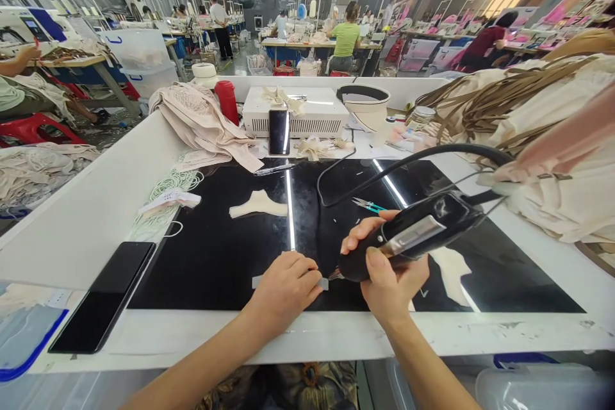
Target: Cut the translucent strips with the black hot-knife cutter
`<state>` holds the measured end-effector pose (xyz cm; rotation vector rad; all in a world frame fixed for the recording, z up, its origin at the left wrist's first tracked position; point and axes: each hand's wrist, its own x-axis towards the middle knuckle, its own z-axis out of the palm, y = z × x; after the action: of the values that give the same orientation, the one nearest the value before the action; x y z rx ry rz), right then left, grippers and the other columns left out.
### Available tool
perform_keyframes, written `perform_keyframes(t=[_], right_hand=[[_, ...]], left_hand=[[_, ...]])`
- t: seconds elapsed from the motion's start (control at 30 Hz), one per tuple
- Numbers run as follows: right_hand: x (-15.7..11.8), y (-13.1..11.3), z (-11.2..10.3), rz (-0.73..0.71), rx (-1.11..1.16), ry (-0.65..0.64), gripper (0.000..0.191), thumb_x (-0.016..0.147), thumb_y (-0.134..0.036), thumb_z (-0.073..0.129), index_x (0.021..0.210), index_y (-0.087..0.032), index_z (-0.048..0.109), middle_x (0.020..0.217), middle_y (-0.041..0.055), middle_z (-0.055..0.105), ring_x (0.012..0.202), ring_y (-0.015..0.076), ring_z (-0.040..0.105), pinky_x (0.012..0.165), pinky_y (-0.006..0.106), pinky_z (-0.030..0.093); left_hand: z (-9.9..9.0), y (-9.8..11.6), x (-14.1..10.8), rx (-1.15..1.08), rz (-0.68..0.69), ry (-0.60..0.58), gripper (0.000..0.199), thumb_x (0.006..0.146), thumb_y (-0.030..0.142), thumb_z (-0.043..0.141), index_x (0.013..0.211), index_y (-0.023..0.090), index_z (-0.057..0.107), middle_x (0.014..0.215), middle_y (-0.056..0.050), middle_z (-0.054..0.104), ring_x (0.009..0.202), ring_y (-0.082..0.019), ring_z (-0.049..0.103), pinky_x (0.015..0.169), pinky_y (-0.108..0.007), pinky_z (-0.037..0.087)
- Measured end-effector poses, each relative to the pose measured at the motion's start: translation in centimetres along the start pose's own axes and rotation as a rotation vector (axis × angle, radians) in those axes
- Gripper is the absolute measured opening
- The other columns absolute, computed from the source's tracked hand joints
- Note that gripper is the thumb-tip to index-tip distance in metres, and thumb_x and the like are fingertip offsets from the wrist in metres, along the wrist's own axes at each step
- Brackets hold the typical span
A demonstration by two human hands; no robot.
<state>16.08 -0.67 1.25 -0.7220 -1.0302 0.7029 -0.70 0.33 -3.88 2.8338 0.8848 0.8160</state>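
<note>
My right hand [391,269] is wrapped around a black corded hand tool [427,227] with a silver plate on its side. Its narrow metal tip [335,274] points down-left, at the right end of a thin grey strip [324,284]. With fingers bent and close together, my left hand [287,285] presses the strip onto the glossy black mat [206,262]; the strip's middle is hidden under it. A cream fabric piece [258,204] lies beyond my left hand. Another cream fabric piece [451,272] lies to the right of the tool.
The tool's black cable [408,157] arches over the mat. Teal thread snips [369,205] lie behind the tool. A dark phone or tablet [103,298] and a bundle of pale green cord [166,198] are at left. Behind stand a white vented box [295,112] and a red bottle [227,101].
</note>
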Motion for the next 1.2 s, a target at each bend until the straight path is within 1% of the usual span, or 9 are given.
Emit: perform_keyframes(t=[0.17,0.33,0.43,0.57,0.77,0.97,1.07,1.13,1.2], right_hand=[[-0.1,0.1,0.0,-0.011,0.023,-0.011,0.035,0.088,-0.026,0.074,0.119,-0.028,0.058,0.09,-0.0015,0.063,0.07,0.0144,0.063,0.063,0.033,0.057],[-0.3,0.2,0.0,0.008,-0.012,-0.003,0.037,0.087,-0.028,0.074,0.119,-0.028,0.055,0.088,-0.0012,0.063,0.069,0.0154,0.063,0.062,0.034,0.058],[-0.3,0.2,0.1,0.007,-0.039,-0.003,0.033,0.089,-0.028,0.072,0.117,-0.028,0.056,0.087,-0.0016,0.063,0.069,0.0153,0.063,0.062,0.034,0.058],[-0.3,0.0,0.2,0.005,-0.019,0.007,0.031,0.089,-0.026,0.071,0.117,-0.028,0.058,0.087,-0.0016,0.063,0.069,0.0145,0.063,0.062,0.033,0.056],[-0.8,-0.4,-0.1,0.004,0.001,0.002,0.034,0.086,-0.031,0.074,0.117,-0.029,0.059,0.086,-0.0019,0.062,0.066,0.0151,0.062,0.061,0.034,0.056],[-1.1,-0.2,-0.1,0.025,-0.021,0.003,0.03,0.089,-0.029,0.071,0.117,-0.03,0.058,0.086,-0.002,0.062,0.067,0.0154,0.062,0.063,0.035,0.056],[-1.0,-0.4,0.0,0.032,-0.023,0.002,0.031,0.088,-0.028,0.072,0.117,-0.029,0.059,0.086,-0.0018,0.062,0.067,0.015,0.062,0.062,0.034,0.056],[-0.8,-0.7,0.2,0.024,0.001,0.009,0.033,0.087,-0.028,0.074,0.116,-0.028,0.06,0.086,-0.0016,0.062,0.066,0.0145,0.062,0.06,0.033,0.056],[-0.6,-1.2,0.7,0.01,0.035,0.028,0.033,0.084,-0.029,0.076,0.114,-0.027,0.062,0.084,-0.0018,0.062,0.065,0.0142,0.061,0.057,0.032,0.056]], left_hand=[[0.1,0.0,-0.1,-0.01,-0.005,0.017,0.009,0.1,0.021,0.059,0.098,0.017,0.066,0.098,-0.004,0.071,0.091,-0.02,0.066,0.085,-0.037,0.056],[0.0,0.0,-0.2,-0.021,-0.013,0.013,0.011,0.102,0.023,0.057,0.099,0.018,0.067,0.099,-0.005,0.071,0.093,-0.02,0.066,0.086,-0.037,0.056],[0.1,0.0,-0.2,-0.028,-0.016,0.023,0.014,0.103,0.023,0.055,0.098,0.017,0.067,0.099,-0.004,0.072,0.092,-0.02,0.066,0.086,-0.038,0.056],[0.2,0.0,-0.3,-0.029,-0.015,0.025,0.011,0.101,0.022,0.057,0.099,0.017,0.067,0.1,-0.004,0.072,0.093,-0.02,0.066,0.086,-0.039,0.057],[0.1,0.0,-0.3,-0.009,-0.01,0.007,0.015,0.103,0.022,0.053,0.099,0.017,0.066,0.099,-0.005,0.072,0.096,-0.019,0.067,0.09,-0.039,0.057],[0.2,0.2,-0.2,0.0,-0.003,0.007,0.01,0.101,0.021,0.057,0.099,0.017,0.066,0.099,-0.004,0.072,0.095,-0.02,0.068,0.089,-0.038,0.058],[-0.5,0.1,-0.6,-0.023,-0.011,-0.011,0.01,0.1,0.023,0.06,0.107,0.017,0.065,0.109,-0.005,0.073,0.102,-0.021,0.068,0.099,-0.043,0.056],[-1.5,-0.3,-1.3,-0.028,-0.032,-0.021,0.018,0.1,0.024,0.061,0.116,0.017,0.063,0.118,-0.006,0.072,0.112,-0.022,0.067,0.11,-0.048,0.05],[-3.0,-1.1,-2.6,-0.019,-0.083,-0.033,0.024,0.1,0.025,0.062,0.122,0.018,0.061,0.123,-0.006,0.07,0.117,-0.023,0.065,0.116,-0.052,0.044]])
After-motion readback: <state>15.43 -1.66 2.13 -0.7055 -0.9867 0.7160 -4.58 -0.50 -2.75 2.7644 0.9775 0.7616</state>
